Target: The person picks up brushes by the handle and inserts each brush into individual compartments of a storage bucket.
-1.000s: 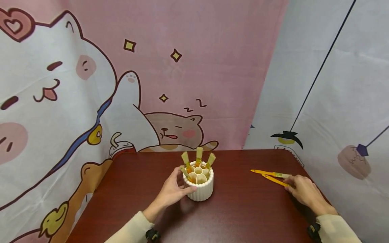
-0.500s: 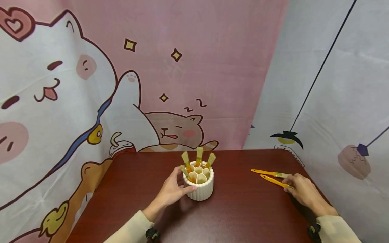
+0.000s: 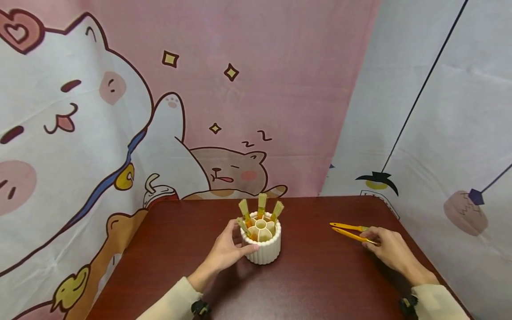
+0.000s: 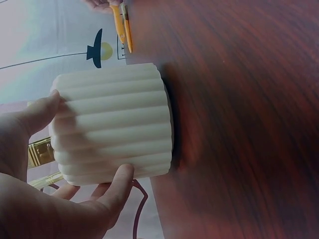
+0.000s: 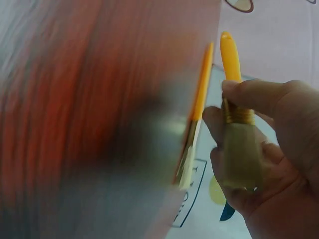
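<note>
A dark red-brown worktop (image 3: 308, 284) with streaked grain fills the lower middle of the head view, with a pale sheen near the front. Behind it hangs a pink backdrop (image 3: 296, 89) printed with cartoon animals and small yellow stars; a whitish backdrop (image 3: 448, 115) covers the right side. The worktop's back edge runs along the foot of the pink, and its right edge slants past the right hand (image 3: 394, 251). The cup (image 3: 264, 253), white and ribbed, stands upright about midway across, in from the back edge, with 4 brushes (image 3: 262, 204) in it, bristles up. A wide stretch of wood parts the cup from the loose brush (image 3: 346, 226), which lies near the right edge.

The left hand (image 3: 226, 249) grasps the cup from its left side, the thumb on the front and the fingers reaching round. The right hand pinches the held brush (image 3: 350, 234) near its metal band, the yellow handle pointing toward the cup's side; whether this brush touches the worktop I cannot tell
</note>
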Demonstrator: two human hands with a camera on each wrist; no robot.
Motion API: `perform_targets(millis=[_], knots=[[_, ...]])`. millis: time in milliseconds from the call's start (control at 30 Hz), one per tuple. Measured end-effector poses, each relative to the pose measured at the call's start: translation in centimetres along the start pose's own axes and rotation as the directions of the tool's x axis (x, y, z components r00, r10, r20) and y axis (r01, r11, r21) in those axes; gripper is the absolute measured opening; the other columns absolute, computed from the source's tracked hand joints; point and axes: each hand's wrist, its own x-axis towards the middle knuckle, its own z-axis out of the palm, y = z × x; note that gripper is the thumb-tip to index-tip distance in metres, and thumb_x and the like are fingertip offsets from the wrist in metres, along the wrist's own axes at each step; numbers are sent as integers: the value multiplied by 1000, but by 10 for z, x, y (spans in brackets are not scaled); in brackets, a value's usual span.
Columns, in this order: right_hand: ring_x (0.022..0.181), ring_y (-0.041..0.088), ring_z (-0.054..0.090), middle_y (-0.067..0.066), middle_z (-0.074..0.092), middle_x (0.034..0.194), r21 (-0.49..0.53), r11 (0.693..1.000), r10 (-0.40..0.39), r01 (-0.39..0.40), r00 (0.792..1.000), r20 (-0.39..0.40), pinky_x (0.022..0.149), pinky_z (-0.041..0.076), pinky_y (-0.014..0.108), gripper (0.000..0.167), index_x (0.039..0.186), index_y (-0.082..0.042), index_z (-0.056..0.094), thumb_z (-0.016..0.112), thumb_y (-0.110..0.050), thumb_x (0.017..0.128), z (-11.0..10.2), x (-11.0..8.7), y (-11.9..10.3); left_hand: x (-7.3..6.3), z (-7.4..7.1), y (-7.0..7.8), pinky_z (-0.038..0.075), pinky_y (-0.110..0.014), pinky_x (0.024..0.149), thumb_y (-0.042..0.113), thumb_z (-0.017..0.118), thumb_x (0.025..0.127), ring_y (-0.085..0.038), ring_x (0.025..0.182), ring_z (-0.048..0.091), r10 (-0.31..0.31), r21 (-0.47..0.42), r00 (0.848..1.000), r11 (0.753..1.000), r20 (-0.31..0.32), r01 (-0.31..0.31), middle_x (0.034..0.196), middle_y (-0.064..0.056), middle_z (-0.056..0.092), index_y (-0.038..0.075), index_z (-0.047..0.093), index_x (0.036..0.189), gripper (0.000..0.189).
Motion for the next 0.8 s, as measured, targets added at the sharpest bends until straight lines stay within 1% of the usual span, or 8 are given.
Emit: perform_targets(millis=[100, 200, 267, 367, 467, 600, 667, 800], knots=[[93, 24, 83, 9, 87, 114, 43, 999, -14, 16, 999, -48, 75, 66, 29, 23, 107, -19, 88, 101, -9, 90, 2, 1, -10, 0, 0, -1, 65, -59, 115, 16, 103, 90, -47, 143, 72, -1, 1, 1000, 1000, -1, 1, 158, -26, 67, 6, 53, 159, 86], [90, 11, 80, 9, 87, 113, 98, 995, 0, 8, 997, -83, 72, 63, 22, 24, 110, -17, 89, 101, -10, 90, 3, 2, -21, 1, 0, -1, 65, -59, 115, 15, 103, 90, -47, 143, 72, -1, -3, 1000, 1000, -2, 1, 158, -26, 67, 6, 53, 160, 86], [89, 2, 75, 6, 88, 111, 117, 993, 20, -7, 994, -107, 72, 61, 20, 25, 112, -18, 90, 102, -13, 91, 3, 3, -28, 1, 0, -1, 65, -59, 115, 15, 103, 90, -47, 143, 72, -2, -5, 1000, 1000, -3, 2, 158, -26, 67, 6, 53, 160, 86], [88, -7, 71, 6, 89, 109, 143, 989, 50, -31, 990, -129, 72, 60, 17, 26, 115, -18, 89, 102, -18, 92, 2, 5, -38, 1, 0, -1, 65, -59, 115, 15, 103, 90, -47, 143, 72, -4, -9, 1000, 1000, -4, 4, 158, -26, 67, 5, 53, 160, 86], [88, -8, 71, 6, 89, 111, 170, 984, 73, -47, 987, -146, 73, 59, 14, 28, 117, -19, 88, 102, -22, 93, 0, 7, -49, 1, 0, -2, 65, -58, 115, 15, 103, 90, -47, 143, 72, -6, -9, 1000, 1000, -6, 6, 158, -26, 67, 6, 53, 160, 86], [87, -8, 73, 8, 89, 112, 247, 967, 94, -53, 983, -157, 73, 60, 12, 27, 117, -20, 87, 101, -23, 95, -2, 9, -63, 1, 0, -2, 65, -57, 116, 15, 103, 90, -47, 143, 72, -5, -11, 1000, 1000, -8, 5, 158, -26, 67, 5, 53, 160, 87], [87, -7, 75, 9, 89, 111, 288, 956, 103, -55, 983, -153, 72, 61, 14, 25, 116, -21, 87, 100, -23, 95, -3, 10, -70, 1, 0, -2, 65, -57, 115, 15, 103, 90, -47, 143, 72, -3, -10, 1000, 1000, -9, 3, 158, -26, 67, 5, 53, 161, 87], [85, -4, 77, 9, 90, 107, 361, 929, 134, -80, 983, -128, 66, 63, 21, 22, 112, -23, 87, 101, -24, 95, -6, 11, -84, 1, 0, -3, 65, -58, 115, 15, 103, 90, -46, 142, 72, 0, -12, 1000, 1000, -10, 0, 157, -25, 67, 6, 53, 161, 88]])
